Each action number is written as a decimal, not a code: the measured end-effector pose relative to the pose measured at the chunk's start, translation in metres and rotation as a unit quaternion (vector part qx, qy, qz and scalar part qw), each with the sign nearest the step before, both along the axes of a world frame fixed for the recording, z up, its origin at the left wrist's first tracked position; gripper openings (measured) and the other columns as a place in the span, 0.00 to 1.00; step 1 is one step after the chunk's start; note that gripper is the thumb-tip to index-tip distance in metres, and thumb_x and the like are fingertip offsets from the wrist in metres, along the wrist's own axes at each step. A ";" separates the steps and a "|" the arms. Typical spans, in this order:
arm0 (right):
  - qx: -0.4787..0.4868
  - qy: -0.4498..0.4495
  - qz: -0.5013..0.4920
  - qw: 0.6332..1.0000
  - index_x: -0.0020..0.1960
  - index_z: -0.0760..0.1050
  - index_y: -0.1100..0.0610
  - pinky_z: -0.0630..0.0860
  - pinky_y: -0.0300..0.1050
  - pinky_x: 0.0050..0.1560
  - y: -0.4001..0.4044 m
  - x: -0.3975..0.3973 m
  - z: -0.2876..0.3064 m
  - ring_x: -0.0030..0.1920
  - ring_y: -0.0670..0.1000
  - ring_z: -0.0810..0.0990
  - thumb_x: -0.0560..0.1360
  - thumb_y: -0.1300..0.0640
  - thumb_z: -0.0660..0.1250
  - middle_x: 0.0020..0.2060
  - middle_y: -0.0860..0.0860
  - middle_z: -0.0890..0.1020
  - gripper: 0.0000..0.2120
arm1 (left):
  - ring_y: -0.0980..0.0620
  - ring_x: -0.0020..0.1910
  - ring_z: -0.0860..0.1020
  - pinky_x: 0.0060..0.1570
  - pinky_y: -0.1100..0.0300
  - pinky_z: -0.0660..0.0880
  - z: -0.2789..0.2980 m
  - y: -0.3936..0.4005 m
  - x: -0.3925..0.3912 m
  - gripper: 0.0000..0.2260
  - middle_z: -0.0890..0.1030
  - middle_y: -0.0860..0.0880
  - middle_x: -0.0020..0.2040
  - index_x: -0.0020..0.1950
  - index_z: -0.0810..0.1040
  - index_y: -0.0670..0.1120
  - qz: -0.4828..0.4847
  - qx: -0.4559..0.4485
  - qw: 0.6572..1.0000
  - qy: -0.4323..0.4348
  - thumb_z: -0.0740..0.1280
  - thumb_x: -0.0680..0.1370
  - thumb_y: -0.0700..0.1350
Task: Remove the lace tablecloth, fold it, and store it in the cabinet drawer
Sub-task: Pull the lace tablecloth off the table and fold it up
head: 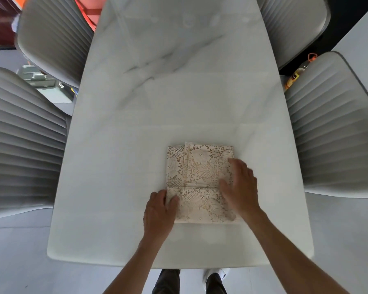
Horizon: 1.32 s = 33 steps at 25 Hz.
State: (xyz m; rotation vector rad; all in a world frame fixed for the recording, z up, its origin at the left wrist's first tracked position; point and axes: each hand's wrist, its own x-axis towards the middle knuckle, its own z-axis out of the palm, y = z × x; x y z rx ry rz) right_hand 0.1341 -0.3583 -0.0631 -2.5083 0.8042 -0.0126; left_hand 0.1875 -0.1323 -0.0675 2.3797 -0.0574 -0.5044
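Two ribbed grey chairs (23,143) at left edge of frame, backs toward the white marble bench (179,92). Left hand (158,211) at lower centre, grip closed on the near-left corner of the folded lace tablecloth (198,172), thumb on top, fingers curled over the edge. Tablecloth lies folded into a compact rectangle on the bench, lower centre, cream floral lace, layers stacked. Right hand (240,187) rests flat on its right side, grip open, fingers spread, pressing down. Two more grey chairs (336,134) at right. Orange-capped bottle (295,76) on floor, upper right.
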 end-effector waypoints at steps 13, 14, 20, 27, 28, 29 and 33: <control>-0.057 0.013 0.176 0.983 0.60 0.77 0.55 0.70 0.53 0.63 -0.025 0.115 -0.003 0.60 0.57 0.77 0.79 0.56 0.65 0.58 0.52 0.80 0.11 | 0.43 0.42 0.77 0.42 0.52 0.74 -0.008 0.002 0.008 0.12 0.76 0.48 0.43 0.45 0.73 0.46 -0.038 0.053 0.997 -0.037 0.59 0.82 0.52; -0.083 -0.011 0.158 0.984 0.64 0.75 0.56 0.67 0.54 0.66 -0.020 0.102 -0.003 0.64 0.57 0.74 0.79 0.56 0.65 0.63 0.53 0.78 0.14 | 0.42 0.43 0.77 0.42 0.51 0.74 -0.008 0.001 0.009 0.13 0.76 0.46 0.43 0.46 0.74 0.44 -0.044 0.061 0.996 -0.048 0.59 0.82 0.52; -0.141 0.032 0.308 0.940 0.78 0.60 0.54 0.59 0.62 0.74 0.004 -0.036 -0.024 0.78 0.58 0.58 0.80 0.36 0.55 0.78 0.52 0.61 0.33 | 0.45 0.44 0.77 0.40 0.53 0.74 0.001 -0.001 0.013 0.09 0.76 0.49 0.48 0.54 0.71 0.48 -0.019 0.041 0.997 -0.060 0.65 0.79 0.51; -0.186 -0.002 0.401 0.897 0.77 0.62 0.60 0.60 0.60 0.75 -0.001 -0.069 -0.031 0.76 0.62 0.62 0.73 0.47 0.64 0.77 0.59 0.62 0.36 | 0.43 0.63 0.78 0.57 0.50 0.78 -0.005 0.003 0.044 0.30 0.79 0.45 0.65 0.66 0.79 0.45 -0.405 0.083 0.876 -0.248 0.75 0.65 0.32; -0.202 0.016 0.395 0.896 0.75 0.65 0.62 0.64 0.59 0.73 0.002 -0.072 -0.029 0.73 0.63 0.67 0.71 0.52 0.64 0.75 0.61 0.67 0.34 | 0.44 0.65 0.76 0.60 0.51 0.77 -0.005 0.006 0.046 0.29 0.78 0.46 0.67 0.67 0.77 0.45 -0.398 0.048 0.892 -0.206 0.73 0.67 0.30; -0.212 0.028 0.383 0.899 0.72 0.69 0.64 0.68 0.59 0.71 0.006 -0.070 -0.026 0.69 0.63 0.72 0.70 0.55 0.65 0.71 0.61 0.72 0.32 | 0.46 0.67 0.75 0.62 0.52 0.76 -0.003 0.008 0.047 0.29 0.76 0.48 0.69 0.69 0.76 0.47 -0.386 0.021 0.906 -0.174 0.71 0.70 0.30; -0.109 -0.066 0.314 0.941 0.50 0.82 0.58 0.81 0.44 0.49 0.009 -0.054 -0.001 0.46 0.55 0.84 0.62 0.59 0.67 0.46 0.52 0.84 0.17 | 0.59 0.70 0.70 0.67 0.59 0.70 0.000 0.022 0.056 0.24 0.72 0.59 0.71 0.70 0.73 0.58 -0.342 -0.020 0.939 -0.035 0.63 0.79 0.36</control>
